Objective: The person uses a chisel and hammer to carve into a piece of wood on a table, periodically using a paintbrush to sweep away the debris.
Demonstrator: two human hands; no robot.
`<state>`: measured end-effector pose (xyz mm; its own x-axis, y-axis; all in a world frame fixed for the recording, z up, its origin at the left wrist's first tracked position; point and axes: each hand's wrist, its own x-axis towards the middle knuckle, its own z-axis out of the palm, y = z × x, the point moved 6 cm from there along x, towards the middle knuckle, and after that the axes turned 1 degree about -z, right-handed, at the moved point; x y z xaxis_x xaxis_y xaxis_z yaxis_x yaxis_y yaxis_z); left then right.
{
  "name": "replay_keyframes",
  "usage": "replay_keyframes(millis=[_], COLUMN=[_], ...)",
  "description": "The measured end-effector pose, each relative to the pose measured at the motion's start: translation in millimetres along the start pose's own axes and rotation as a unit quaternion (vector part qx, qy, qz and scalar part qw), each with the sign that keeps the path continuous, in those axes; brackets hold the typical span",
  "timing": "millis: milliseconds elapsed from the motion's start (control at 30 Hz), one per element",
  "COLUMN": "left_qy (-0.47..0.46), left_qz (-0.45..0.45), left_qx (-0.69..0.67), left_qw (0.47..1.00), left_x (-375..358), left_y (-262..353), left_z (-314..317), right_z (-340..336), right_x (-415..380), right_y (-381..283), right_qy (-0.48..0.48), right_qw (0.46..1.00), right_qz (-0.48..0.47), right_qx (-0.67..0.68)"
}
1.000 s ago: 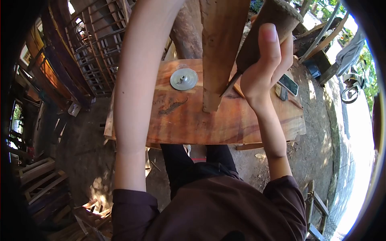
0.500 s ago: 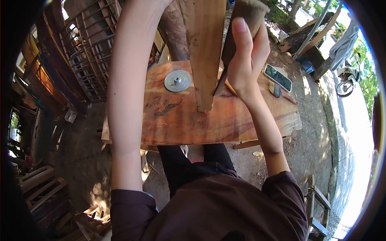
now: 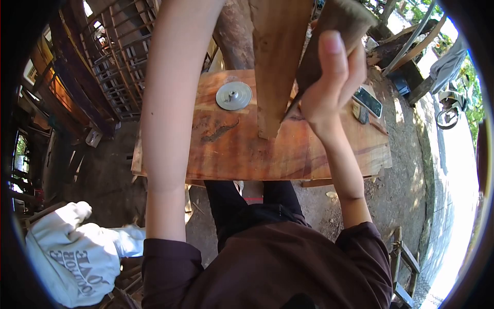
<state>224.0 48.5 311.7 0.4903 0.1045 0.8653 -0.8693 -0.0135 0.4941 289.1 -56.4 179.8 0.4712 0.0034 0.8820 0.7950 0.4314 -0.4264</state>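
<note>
My right hand (image 3: pixel 334 85) is closed around a dark grey-brown block (image 3: pixel 345 23) with a rough, paler end, thumb laid along its near face. The block is beside a long wooden board (image 3: pixel 280 56) that runs up out of the top of the view and narrows towards its lower end. That lower end overlaps the reddish-brown wooden table (image 3: pixel 231 159). My left arm stretches up past the top edge on the left, so my left hand is out of view. On the table left of the board lies a round grey metal disc (image 3: pixel 234 96) with a raised hub.
A phone (image 3: pixel 369 102) and a small wooden-backed block (image 3: pixel 360 114) lie at the table's right. A person in a white printed top (image 3: pixel 77 257) is at lower left. Dark planks and lattice frames (image 3: pixel 116 56) stand at left; a wooden frame (image 3: pixel 406 262) stands lower right.
The board, the block and my right hand have shifted right in view. The table has shifted slightly up and right. A person in a white top has come into view at lower left.
</note>
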Motion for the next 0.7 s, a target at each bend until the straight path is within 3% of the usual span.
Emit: replay_keyframes(millis=[33,67,233,367,467,500,567,600,633,700], left_qy=[0.001,0.001,0.005,0.009,0.015,0.017,0.019,0.02,0.021,0.023], left_qz=[-0.002,0.001,-0.012,-0.013,-0.02,-0.023,-0.026,-0.023,-0.019,-0.015], left_qx=[-0.004,-0.006,-0.014,-0.028,-0.031,-0.035,-0.043,-0.046,-0.047,-0.047], left_qw=[1.0,1.0,1.0,0.999,0.999,0.999,0.999,0.998,0.998,0.999], left_x=[-1.3,-0.7,-6.7,-12.8,-18.4,-20.6,-22.3,-21.8,-21.6,-22.5], left_y=[-3.5,-5.5,-28.8,-39.7,-46.0,-49.1,-53.2,-53.1,-51.9,-50.1], left_z=[0.1,0.0,-14.8,-15.5,-20.1,-20.6,-19.0,-18.1,-17.8,-18.8], right_z=[0.0,-0.2,-8.9,1.7,-4.5,-4.0,19.1,10.9,17.3,12.1], right_x=[-8.5,-9.0,2.1,-11.9,4.3,7.6,-0.7,4.3,0.6,-10.4], right_y=[13.5,14.1,1.8,19.6,-3.5,-9.1,-29.1,-17.2,-7.2,9.4], right_qy=[-0.023,-0.002,0.044,-0.01,0.05,0.039,0.034,-0.038,-0.04,0.148], right_qw=[0.999,0.999,0.998,0.997,0.999,0.999,0.998,0.999,0.998,0.98], right_qz=[0.014,-0.011,0.036,-0.035,0.012,-0.003,0.053,-0.032,-0.034,0.003], right_qx=[-0.04,-0.03,0.015,-0.072,-0.014,-0.02,-0.03,0.023,0.024,0.132])
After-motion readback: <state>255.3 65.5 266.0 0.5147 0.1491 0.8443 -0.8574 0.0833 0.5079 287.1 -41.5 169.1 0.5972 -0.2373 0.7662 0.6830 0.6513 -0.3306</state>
